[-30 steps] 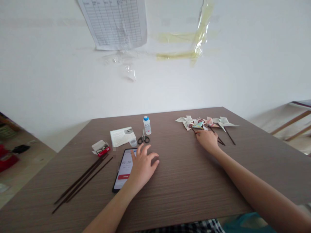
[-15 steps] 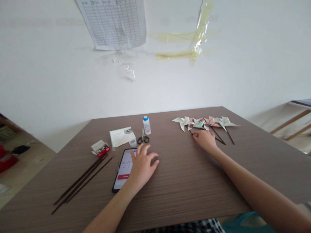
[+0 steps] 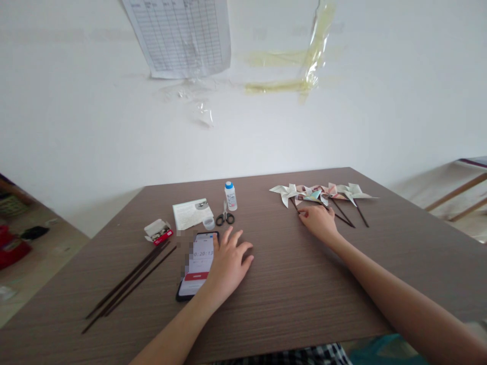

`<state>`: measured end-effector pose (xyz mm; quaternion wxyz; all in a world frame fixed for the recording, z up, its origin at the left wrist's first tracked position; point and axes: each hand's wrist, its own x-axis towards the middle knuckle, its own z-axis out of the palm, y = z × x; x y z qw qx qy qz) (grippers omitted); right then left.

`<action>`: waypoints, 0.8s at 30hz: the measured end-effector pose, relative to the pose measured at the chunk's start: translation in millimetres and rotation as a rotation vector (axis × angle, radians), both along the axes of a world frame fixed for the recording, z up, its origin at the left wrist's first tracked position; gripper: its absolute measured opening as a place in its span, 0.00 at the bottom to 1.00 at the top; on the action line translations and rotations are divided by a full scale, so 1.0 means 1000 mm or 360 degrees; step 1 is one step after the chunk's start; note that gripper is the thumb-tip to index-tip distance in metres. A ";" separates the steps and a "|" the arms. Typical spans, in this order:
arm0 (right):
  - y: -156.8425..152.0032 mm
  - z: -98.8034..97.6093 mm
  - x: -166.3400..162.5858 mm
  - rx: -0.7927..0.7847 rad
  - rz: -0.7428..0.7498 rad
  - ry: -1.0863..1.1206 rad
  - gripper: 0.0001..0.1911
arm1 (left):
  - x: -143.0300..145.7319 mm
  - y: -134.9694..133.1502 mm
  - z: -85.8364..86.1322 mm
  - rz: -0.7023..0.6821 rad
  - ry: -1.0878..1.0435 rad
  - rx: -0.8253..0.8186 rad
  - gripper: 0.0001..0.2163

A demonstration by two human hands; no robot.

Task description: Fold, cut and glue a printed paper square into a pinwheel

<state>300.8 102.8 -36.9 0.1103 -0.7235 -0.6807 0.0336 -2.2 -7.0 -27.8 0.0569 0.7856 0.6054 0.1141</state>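
Observation:
My right hand (image 3: 318, 221) is closed with its fingertips on the dark stick of the leftmost paper pinwheel (image 3: 284, 192), low over the table. Several pinwheels lie in a row there, their paper vanes overlapping, with a white one (image 3: 353, 191) at the right end. My left hand (image 3: 229, 263) rests with fingers spread at the right side of a phone (image 3: 198, 263), partly covering it. The phone shows a running timer and a red button. Nothing is held in my left hand.
Beyond the phone are black-handled scissors (image 3: 225, 218), a blue-capped glue bottle (image 3: 230, 196), a tape roll (image 3: 208, 223) and a white booklet (image 3: 192, 214). Left of them lie a small open red-and-white box (image 3: 159, 231) and several dark sticks (image 3: 131, 276). A white wall (image 3: 152, 142) borders the table.
My left hand has shifted slightly right, uncovering more of the phone screen. My right hand has moved a little left and nearer along the pinwheel's stick, so more of the stick shows.

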 end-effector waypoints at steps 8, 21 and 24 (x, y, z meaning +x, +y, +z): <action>-0.005 0.003 -0.003 0.0108 0.0067 -0.0012 0.22 | 0.001 0.001 -0.007 -0.0143 -0.0053 -0.0081 0.15; -0.030 -0.036 -0.046 0.0027 0.1288 0.0393 0.27 | -0.002 0.002 -0.015 -0.0203 -0.0127 0.0037 0.14; -0.031 -0.035 -0.045 0.0003 0.1284 0.0382 0.27 | -0.002 0.002 -0.015 -0.0198 -0.0101 0.0019 0.14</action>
